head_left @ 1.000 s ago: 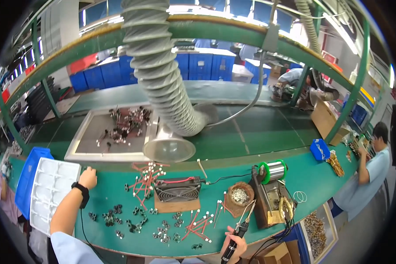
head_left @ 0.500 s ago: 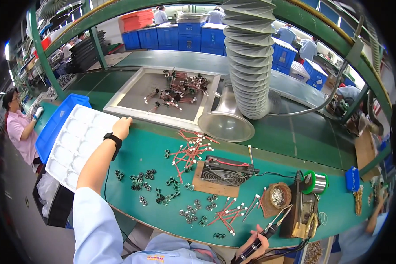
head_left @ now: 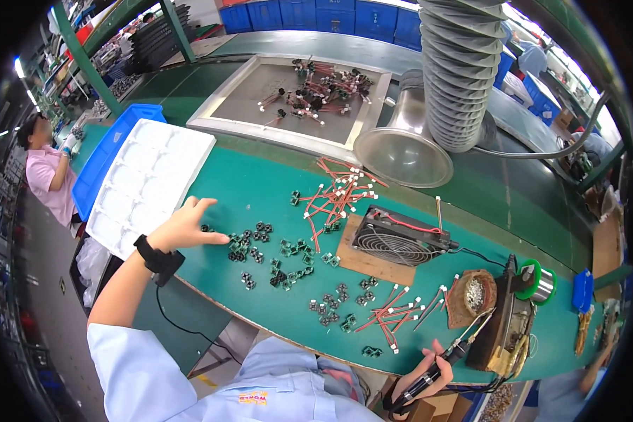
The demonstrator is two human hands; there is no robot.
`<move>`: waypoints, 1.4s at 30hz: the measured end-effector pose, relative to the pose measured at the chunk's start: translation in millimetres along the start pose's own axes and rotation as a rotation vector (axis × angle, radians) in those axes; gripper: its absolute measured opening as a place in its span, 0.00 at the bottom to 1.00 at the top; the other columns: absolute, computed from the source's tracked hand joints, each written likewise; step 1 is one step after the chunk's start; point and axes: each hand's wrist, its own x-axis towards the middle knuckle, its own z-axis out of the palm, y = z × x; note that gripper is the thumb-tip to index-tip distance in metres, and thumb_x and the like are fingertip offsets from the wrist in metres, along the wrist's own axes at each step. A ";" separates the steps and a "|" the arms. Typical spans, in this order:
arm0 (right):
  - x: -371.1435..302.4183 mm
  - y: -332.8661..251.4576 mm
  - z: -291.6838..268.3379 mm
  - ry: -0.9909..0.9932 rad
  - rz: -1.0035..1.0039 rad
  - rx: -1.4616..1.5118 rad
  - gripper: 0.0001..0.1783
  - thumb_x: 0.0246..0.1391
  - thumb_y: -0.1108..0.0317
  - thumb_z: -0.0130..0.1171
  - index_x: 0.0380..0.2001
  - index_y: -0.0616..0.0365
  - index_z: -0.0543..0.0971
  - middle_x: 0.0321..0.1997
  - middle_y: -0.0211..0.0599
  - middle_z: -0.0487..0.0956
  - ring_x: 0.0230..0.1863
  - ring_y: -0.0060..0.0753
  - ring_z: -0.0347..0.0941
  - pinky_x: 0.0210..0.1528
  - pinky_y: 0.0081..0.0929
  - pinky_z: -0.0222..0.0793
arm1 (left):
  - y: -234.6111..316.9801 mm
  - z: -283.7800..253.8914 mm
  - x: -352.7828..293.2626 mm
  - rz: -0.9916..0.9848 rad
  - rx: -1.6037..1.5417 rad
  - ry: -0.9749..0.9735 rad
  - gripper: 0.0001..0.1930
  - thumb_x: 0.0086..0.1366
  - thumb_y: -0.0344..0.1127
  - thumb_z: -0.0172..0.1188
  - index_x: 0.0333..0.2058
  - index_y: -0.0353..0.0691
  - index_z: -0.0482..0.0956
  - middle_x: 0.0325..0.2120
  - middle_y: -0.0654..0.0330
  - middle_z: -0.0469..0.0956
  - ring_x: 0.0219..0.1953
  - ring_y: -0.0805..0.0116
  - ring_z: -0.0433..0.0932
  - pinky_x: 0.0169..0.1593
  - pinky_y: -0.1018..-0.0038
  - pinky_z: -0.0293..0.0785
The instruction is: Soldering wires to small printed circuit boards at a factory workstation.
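Observation:
My left hand [head_left: 183, 226], a black band on its wrist, reaches over the green work mat with thumb and forefinger spread apart. Nothing is between them. Close to the thumb lie small green-and-black circuit boards [head_left: 240, 246] in loose clusters. At the front edge, my right hand [head_left: 409, 383] is wrapped round a soldering iron [head_left: 458, 352], its slim tip pointing up towards the stand. Red wires with white connectors [head_left: 392, 316] lie to the left of that tip, and a larger pile of such wires [head_left: 341, 193] sits farther back.
A white compartment tray [head_left: 144, 179] overlaps a blue bin [head_left: 95, 169] at left. A small fan [head_left: 401, 239] stands mid-table below a fume hood [head_left: 404, 158]. At right are a solder spool [head_left: 541, 281] and iron stand [head_left: 499, 337]. A framed screen [head_left: 232, 105] holds wired assemblies.
My left hand has let go of the white tray's far edge and come towards the circuit boards, fingers spread. The head view has shifted. My right hand still holds the soldering iron.

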 end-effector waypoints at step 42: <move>3.3 -6.0 -1.5 -0.059 0.025 0.051 0.09 0.56 0.76 0.49 0.38 0.58 0.63 0.39 0.51 0.75 0.29 0.29 0.70 0.36 0.25 0.68 | 139.6 68.9 100.4 0.562 0.025 0.050 0.13 0.52 0.34 0.63 0.36 0.38 0.74 0.30 0.56 0.71 0.34 0.61 0.74 0.39 0.69 0.71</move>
